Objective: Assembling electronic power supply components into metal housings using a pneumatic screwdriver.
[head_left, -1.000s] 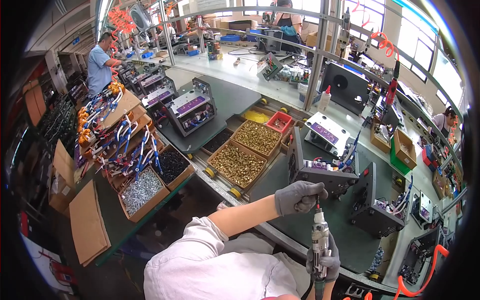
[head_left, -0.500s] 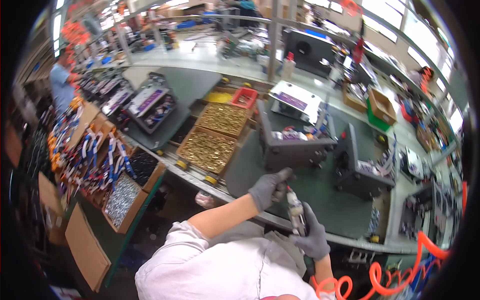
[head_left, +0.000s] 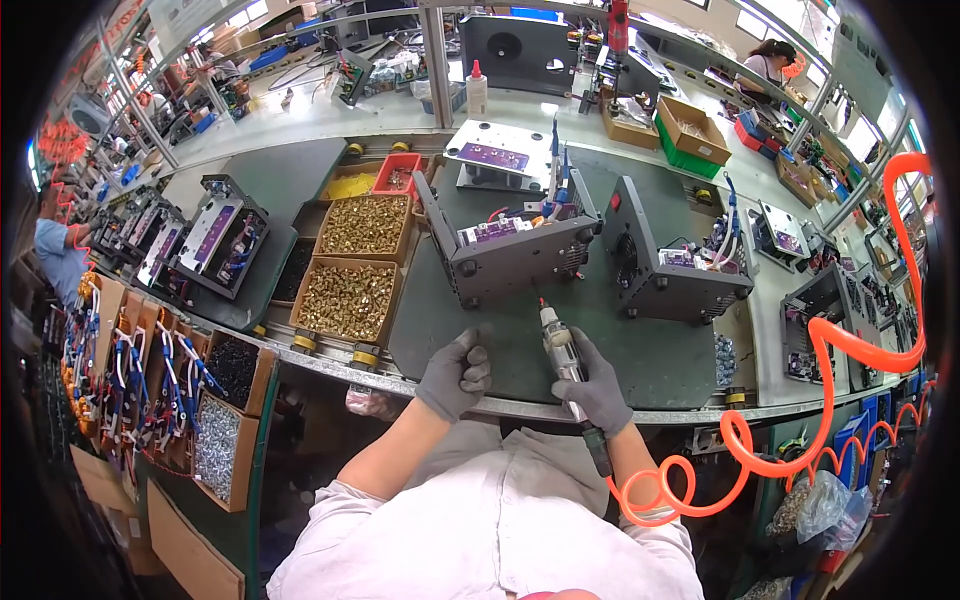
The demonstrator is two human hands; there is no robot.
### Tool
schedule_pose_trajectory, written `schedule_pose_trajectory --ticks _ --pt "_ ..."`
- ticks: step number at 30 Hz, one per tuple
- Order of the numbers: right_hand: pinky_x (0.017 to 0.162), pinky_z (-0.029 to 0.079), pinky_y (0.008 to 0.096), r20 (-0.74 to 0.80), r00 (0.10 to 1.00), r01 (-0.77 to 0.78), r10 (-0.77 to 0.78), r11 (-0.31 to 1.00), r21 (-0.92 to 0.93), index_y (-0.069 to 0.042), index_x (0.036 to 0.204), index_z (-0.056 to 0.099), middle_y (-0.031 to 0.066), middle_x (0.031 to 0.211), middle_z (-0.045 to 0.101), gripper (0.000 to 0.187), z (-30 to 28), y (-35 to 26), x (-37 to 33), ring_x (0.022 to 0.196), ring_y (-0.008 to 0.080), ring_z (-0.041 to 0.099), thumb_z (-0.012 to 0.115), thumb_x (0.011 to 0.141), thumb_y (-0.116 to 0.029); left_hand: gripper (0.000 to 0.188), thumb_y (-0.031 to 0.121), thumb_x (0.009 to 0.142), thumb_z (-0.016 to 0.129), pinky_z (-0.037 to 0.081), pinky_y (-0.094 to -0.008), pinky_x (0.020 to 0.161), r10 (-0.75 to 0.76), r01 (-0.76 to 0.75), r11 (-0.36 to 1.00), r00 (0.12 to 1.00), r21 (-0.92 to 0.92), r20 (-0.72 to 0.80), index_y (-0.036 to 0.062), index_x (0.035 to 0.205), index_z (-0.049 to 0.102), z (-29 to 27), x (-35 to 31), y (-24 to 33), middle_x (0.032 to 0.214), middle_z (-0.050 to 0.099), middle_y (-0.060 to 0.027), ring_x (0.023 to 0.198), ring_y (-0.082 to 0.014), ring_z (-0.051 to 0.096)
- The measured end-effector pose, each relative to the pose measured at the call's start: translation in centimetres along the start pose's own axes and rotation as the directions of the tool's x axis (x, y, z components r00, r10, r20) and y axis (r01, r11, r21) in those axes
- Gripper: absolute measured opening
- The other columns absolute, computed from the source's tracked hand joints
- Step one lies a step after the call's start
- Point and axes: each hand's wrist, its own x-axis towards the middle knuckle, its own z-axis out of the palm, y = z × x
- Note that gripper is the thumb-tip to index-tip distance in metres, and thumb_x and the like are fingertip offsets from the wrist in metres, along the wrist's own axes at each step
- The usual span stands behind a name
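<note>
My right hand (head_left: 597,388), in a grey glove, grips an air screwdriver (head_left: 563,352) whose bit points up and away from me. A coiled orange air hose (head_left: 740,440) loops at its right. My left hand (head_left: 455,378), gloved too, is closed near the bench's front edge with its fingers curled; whatever may be inside is hidden. Just beyond the screwdriver's tip stands a dark metal chassis (head_left: 525,268) with a purple board and wires inside, tilted on the green mat (head_left: 480,345). To its right sits a second, similar chassis (head_left: 690,288).
Left of the mat are two cartons of brass fittings (head_left: 345,298) and a red tray (head_left: 398,172). A silver-topped unit (head_left: 500,150) lies behind the chassis. Boxes of silver screws (head_left: 217,455) and black parts (head_left: 236,372) stand at lower left. A co-worker (head_left: 768,68) sits at far right.
My left hand has moved left, away from the screwdriver's tip. The screwdriver stays in my right hand. The view has turned, so the bench sits straighter.
</note>
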Motion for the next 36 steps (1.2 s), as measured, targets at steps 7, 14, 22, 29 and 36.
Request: schedule_pose_trajectory --ticks 7,14,22,29,36 --pt "0.089 0.046 0.0287 0.026 1.0 -0.017 0.018 1.0 -0.021 -0.001 0.148 0.031 0.0135 0.116 0.06 0.095 -0.4 0.1 0.1 0.097 0.0189 0.058 0.071 0.063 -0.02 0.025 0.023 0.099 0.049 0.026 -0.0184 0.036 -0.006 -0.015 0.994 0.98 -0.107 -0.198 0.0037 0.112 0.058 0.9 -0.6 0.0 0.076 0.057 -0.0021 0.051 -0.0081 0.035" --pt "0.095 0.043 0.0287 0.028 1.0 -0.012 0.012 1.0 0.016 0.001 0.147 0.033 0.0134 0.123 0.056 0.095 -0.4 0.0 0.9 0.108 0.0198 0.056 0.072 0.062 -0.016 0.024 0.03 0.099 0.052 0.022 -0.0186 0.035 0.002 -0.002 1.0 1.0 0.0 -0.009 0.0079 0.104 0.061 -1.1 -0.4 -0.3 0.066 0.05 0.0058 0.047 -0.0053 0.032" --pt "0.098 0.042 0.0291 0.113 0.985 -0.157 0.13 0.947 0.281 0.004 0.145 0.033 0.0141 0.128 0.053 0.097 -0.6 0.2 1.0 0.113 0.0211 0.053 0.075 0.062 -0.022 0.023 0.032 0.099 0.053 0.021 -0.0187 0.036 0.035 -0.035 0.999 0.992 0.003 -0.124 0.0105 0.101 0.061 0.1 0.9 -0.4 0.063 0.043 0.007 0.047 -0.0046 0.032" --pt "0.092 0.045 0.0278 0.069 0.997 -0.059 0.046 0.979 0.193 0.004 0.145 0.034 0.0127 0.125 0.054 0.097 -0.5 0.6 0.9 0.107 0.0192 0.055 0.074 0.06 -0.019 0.026 0.033 0.099 0.052 0.021 -0.02 0.035 0.114 -0.104 0.987 0.99 0.12 -0.08 0.0086 0.102 0.061 -0.7 0.3 0.1 0.058 0.034 0.0074 0.043 -0.005 0.027" --pt "0.089 0.051 0.0315 0.156 0.97 -0.233 0.186 0.892 0.388 0.003 0.143 0.036 0.0152 0.12 0.056 0.088 -1.0 -0.8 -0.5 0.107 0.0257 0.059 0.066 0.063 -0.019 0.024 0.03 0.099 0.052 0.019 -0.0207 0.035 0.159 -0.13 0.958 0.983 0.257 -0.096 0.008 0.101 0.061 0.1 -0.1 -0.2 0.055 0.029 0.0072 0.04 -0.0053 0.023"
